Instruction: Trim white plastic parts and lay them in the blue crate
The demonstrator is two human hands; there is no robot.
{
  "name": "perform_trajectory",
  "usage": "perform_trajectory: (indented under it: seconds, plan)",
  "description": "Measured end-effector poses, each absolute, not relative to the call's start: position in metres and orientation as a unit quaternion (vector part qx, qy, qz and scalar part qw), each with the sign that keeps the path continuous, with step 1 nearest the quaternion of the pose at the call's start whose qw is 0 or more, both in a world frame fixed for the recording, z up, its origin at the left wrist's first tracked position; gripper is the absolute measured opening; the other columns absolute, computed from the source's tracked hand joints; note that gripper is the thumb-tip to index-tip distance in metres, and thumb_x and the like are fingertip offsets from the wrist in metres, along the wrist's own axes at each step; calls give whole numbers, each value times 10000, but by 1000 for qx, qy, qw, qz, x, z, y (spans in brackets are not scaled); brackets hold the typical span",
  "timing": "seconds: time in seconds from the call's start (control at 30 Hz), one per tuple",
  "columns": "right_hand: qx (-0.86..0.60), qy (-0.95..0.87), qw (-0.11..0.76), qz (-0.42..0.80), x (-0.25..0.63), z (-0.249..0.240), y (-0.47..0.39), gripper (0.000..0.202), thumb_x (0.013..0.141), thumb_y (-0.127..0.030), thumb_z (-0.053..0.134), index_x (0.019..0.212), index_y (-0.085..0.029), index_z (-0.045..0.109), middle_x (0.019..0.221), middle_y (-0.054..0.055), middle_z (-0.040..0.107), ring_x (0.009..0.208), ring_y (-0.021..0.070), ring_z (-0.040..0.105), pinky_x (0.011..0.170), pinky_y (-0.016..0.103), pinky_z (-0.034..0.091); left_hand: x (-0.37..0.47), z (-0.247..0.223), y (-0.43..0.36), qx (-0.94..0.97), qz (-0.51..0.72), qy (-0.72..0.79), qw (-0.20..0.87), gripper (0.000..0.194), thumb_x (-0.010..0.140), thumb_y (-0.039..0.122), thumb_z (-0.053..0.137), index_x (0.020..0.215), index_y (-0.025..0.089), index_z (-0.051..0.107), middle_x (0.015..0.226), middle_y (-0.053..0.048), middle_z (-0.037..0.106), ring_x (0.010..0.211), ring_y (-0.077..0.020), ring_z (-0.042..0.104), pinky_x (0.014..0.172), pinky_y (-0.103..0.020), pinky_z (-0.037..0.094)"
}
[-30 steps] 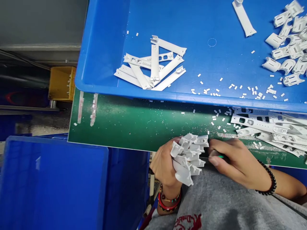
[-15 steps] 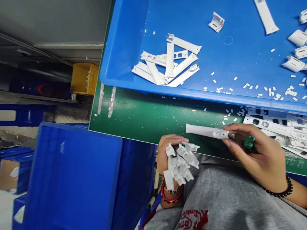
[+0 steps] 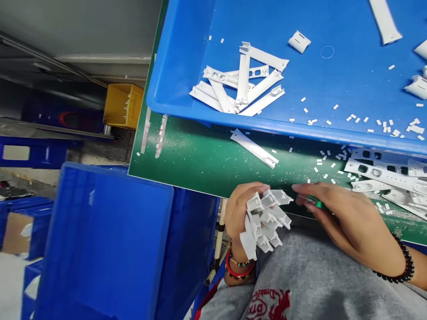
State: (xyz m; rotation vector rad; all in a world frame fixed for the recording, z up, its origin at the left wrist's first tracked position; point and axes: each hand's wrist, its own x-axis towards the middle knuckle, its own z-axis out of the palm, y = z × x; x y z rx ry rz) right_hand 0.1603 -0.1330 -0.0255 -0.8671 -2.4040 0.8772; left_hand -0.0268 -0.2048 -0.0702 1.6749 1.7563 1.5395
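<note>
My left hand [image 3: 245, 209] is closed around a bundle of white plastic strip-shaped parts [image 3: 267, 220], their hollow ends pointing right. To the right of that bundle, my right hand [image 3: 350, 222] is curled with thumb and forefinger slightly apart. Between its fingers sits a small green object [image 3: 315, 201], perhaps a tool; most of it is hidden. On the green table [image 3: 187, 155], beyond my hands, lies one loose white plastic strip [image 3: 254, 148], slanting down to the right. More white strips are heaped [image 3: 393, 175] on the table beyond my right hand.
A large blue tray [image 3: 300, 126] covers the back of the table. Inside it are a pile of white strips [image 3: 243, 84], a curved white shell [image 3: 299, 42] and tiny white chips. At left stand a deep blue bin [image 3: 110, 240] and a yellow box [image 3: 123, 104].
My right hand has let go of the single white strip, which now lies on the table, and has moved left towards the bundle. The curved shell in the tray has turned over.
</note>
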Motion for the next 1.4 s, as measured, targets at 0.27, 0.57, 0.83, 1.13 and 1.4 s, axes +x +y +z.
perform_trajectory:
  seconds: [0.27, 0.57, 0.83, 1.13, 1.4]
  plan:
    - [-306, -890, 193, 277, 162, -22, -126, 254, 1063, -256, 343, 1108, -153, 571, 810, 36, 666, 667, 136, 640, 566, 238, 451, -28, -67, -195, 623, 479, 604, 130, 128, 854, 191, 711, 975, 203, 671, 944, 11, 783, 781, -141, 742, 709, -273, 624]
    - [-342, -874, 209, 274, 165, -22, -129, 277, 1050, -239, 365, 1179, -129, 583, 884, 66, 698, 729, 151, 658, 621, 258, 482, -32, -64, -190, 637, 487, 579, 152, 81, 883, 242, 681, 951, 209, 650, 905, 0, 786, 755, -146, 745, 673, -265, 621]
    - [-309, -865, 181, 353, 166, -20, -125, 284, 1060, -257, 355, 1207, -161, 578, 893, 37, 677, 745, 131, 646, 627, 244, 471, -42, -80, -195, 645, 502, 543, 195, 236, 830, 165, 715, 1044, 223, 634, 970, 22, 771, 774, -153, 736, 690, -290, 610]
    - [-367, -869, 255, 213, 158, -32, -134, 290, 985, -169, 539, 1268, -164, 601, 876, 70, 612, 753, 167, 565, 657, 282, 465, -31, -68, -194, 556, 539, 592, 223, 143, 817, 146, 740, 930, 204, 674, 934, 0, 766, 756, -175, 728, 703, -328, 611]
    - [-389, -861, 255, 206, 155, -28, -135, 298, 978, -163, 563, 1265, -219, 616, 868, 50, 655, 723, 146, 614, 646, 256, 486, -34, -70, -191, 582, 503, 613, 179, 110, 804, 140, 692, 904, 182, 668, 873, 1, 766, 713, -155, 727, 667, -264, 607]
